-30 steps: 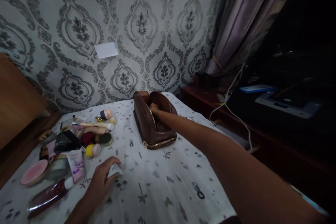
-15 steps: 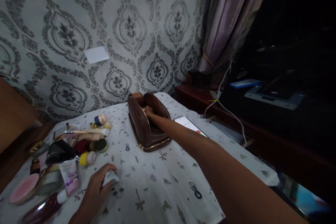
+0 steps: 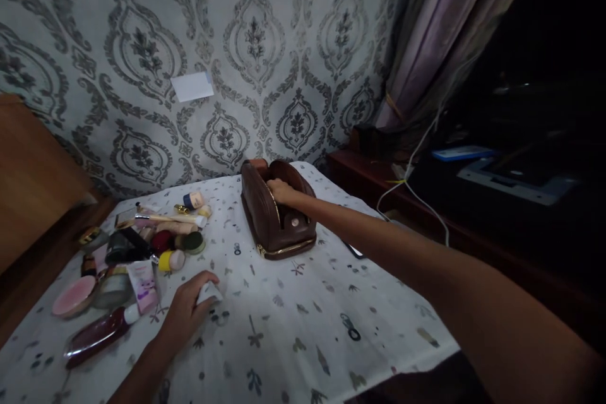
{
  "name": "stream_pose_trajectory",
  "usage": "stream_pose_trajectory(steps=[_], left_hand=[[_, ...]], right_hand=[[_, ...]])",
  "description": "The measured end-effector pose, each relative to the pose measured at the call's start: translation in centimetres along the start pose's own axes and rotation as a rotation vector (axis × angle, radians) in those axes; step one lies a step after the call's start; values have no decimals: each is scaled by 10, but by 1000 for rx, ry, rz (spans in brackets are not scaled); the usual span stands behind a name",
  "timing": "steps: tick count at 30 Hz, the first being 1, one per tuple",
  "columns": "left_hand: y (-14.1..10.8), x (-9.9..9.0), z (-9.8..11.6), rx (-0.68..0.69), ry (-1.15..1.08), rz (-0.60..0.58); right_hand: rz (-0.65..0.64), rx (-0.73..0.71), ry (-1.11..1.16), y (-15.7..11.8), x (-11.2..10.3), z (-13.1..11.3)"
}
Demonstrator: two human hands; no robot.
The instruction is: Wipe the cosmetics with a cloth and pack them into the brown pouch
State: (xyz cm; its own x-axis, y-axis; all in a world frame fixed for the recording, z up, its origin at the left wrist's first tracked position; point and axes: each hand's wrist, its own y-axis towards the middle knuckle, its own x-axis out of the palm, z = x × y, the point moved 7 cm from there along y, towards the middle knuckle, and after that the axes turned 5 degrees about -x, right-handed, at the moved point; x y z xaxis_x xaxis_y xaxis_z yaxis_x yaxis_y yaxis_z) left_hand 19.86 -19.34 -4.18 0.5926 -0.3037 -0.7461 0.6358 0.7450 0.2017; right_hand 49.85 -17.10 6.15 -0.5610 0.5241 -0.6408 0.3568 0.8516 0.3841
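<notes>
A brown leather cosmetic bag (image 3: 258, 218) with a gold zip stands unzipped on the patterned white cloth. My right hand (image 3: 283, 192) is in its mouth, fingers curled closed beside the zip edge; what they hold, if anything, is hidden. Low on the left, my left hand (image 3: 187, 309) has its fingers closed around a small white object (image 3: 209, 292) near the cloth; its kind cannot be made out. Left of that hand lie a white and purple tube (image 3: 142, 286), a dark red bottle (image 3: 97, 336), a pink round compact (image 3: 74, 295) and a yellow-banded small bottle (image 3: 171, 260).
Several more cosmetics, among them a makeup brush (image 3: 156, 218) and a navy and beige jar (image 3: 193, 201), lie farther back. A phone (image 3: 355, 251) is partly covered by my right forearm. White cables (image 3: 421, 202) hang at the right, beside a dark red wooden ledge (image 3: 348, 167).
The view has shifted, so the bag and cosmetics appear slightly right and higher. My right hand stays in the bag, its forearm covering more of the phone. My left hand keeps the small white object.
</notes>
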Motion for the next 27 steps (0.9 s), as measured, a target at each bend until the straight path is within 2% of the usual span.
stream_pose_trajectory(steps=[4,8,10,13,16,20,24,27], left_hand=[[-2,0,1,7,12,14],[-1,0,1,-1,23,26],[0,-1,2,-1,21,29],[1,0,3,-4,47,19],[1,0,6,-1,75,-4],[2,1,10,-3,106,-15],[3,3,12,16,136,-19],[1,5,13,53,194,-48]], right_hand=[[-274,-4,-197,-23,-6,-6],[-349,-60,-331,-76,-17,-20],[-317,-124,-388,-102,-19,-28],[-167,-315,-503,-130,-19,-40],[-11,-422,-524,-146,-18,-41],[120,-476,-473,-156,-18,-40],[201,-526,-340,-167,-16,-49],[164,-604,-187,-176,1,-60]])
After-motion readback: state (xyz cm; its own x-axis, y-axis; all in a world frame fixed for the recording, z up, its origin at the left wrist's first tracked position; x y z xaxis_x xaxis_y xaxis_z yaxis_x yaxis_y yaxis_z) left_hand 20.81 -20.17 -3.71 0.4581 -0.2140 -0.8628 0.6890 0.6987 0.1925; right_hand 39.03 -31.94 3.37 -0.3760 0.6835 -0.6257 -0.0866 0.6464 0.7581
